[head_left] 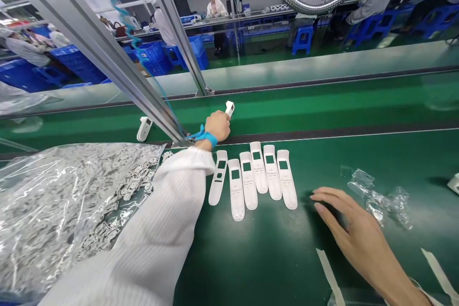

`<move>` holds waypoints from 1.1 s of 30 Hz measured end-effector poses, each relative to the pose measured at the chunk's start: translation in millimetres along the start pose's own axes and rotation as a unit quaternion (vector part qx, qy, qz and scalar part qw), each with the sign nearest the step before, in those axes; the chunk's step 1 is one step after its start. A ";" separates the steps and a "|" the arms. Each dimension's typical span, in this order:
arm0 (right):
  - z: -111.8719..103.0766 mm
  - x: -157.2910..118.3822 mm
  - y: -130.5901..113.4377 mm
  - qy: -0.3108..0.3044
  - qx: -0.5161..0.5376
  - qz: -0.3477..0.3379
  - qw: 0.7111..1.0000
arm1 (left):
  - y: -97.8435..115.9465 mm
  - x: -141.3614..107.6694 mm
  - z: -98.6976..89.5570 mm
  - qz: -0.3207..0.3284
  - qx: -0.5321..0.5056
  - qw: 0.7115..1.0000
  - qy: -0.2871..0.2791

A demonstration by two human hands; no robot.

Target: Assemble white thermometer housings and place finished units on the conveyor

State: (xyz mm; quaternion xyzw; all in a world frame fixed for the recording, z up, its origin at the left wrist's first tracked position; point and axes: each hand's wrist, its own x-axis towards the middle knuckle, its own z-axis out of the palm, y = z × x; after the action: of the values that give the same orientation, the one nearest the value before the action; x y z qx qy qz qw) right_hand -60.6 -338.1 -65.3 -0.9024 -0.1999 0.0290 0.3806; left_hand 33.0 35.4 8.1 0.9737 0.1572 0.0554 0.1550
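My left hand (217, 126), with a blue wrist strap (209, 137), reaches over the green conveyor belt. Its fingers are closed round a white handheld device (230, 107), whose top end sticks out beyond them; the rest is hidden by the hand. Below that wrist, several white plastic housing shells (258, 167) with square window cutouts lie side by side on the green bench. To their right, my right hand (355, 227) hovers near or rests on the bench with its fingers stretched out and nothing in them. Crumpled clear plastic wrap (380, 198) lies beyond its fingers.
A large clear bag of small grey-white parts (71, 201) covers the left side. Another white device (144, 129) lies on the belt (322, 110), behind a slanted metal post (107, 52). Tape strips (330, 275) stick to the bench. A flexible metal hose (315, 8) hangs above; co-workers sit beyond.
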 end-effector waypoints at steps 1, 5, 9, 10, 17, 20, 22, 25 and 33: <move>3.5 6.4 -7.1 -0.002 -0.006 -0.028 1.000 | 1.2 -19.6 -4.8 0.009 0.013 1.000 0.001; 27.6 38.6 -37.2 -0.009 -0.026 -0.143 0.989 | 10.3 -126.5 -1.4 0.026 0.069 0.997 -0.022; 56.7 61.2 -50.0 -0.050 -0.066 -0.241 0.967 | 18.1 -217.6 47.1 0.009 0.053 0.998 -0.037; 61.6 63.1 -49.6 -0.064 -0.075 -0.257 0.961 | 19.3 -230.2 60.2 0.006 0.035 0.999 -0.028; 62.2 52.1 -30.5 -0.056 -0.083 -0.259 0.961 | 16.5 -215.9 62.8 -0.023 -0.013 0.999 0.029; 55.8 45.2 -24.4 -0.027 -0.075 -0.234 0.969 | -4.4 -170.4 34.7 -0.080 0.020 0.994 0.077; 52.0 41.4 -23.3 -0.012 -0.067 -0.210 0.975 | -24.5 -136.7 22.9 -0.138 0.046 0.983 0.113; 47.8 39.2 -28.1 -0.010 -0.054 -0.191 0.980 | -54.4 -96.8 17.0 -0.174 0.051 0.978 0.104; 52.4 49.2 -76.8 -0.066 0.069 -0.162 0.982 | -70.1 -96.7 7.1 -0.177 -0.108 0.977 0.051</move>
State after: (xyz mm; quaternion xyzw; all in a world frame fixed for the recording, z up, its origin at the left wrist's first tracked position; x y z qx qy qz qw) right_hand -52.2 -235.5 -43.9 -0.8256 -0.3657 0.0398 0.4278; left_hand -77.4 65.4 -26.6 0.9040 0.3276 0.0933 0.2585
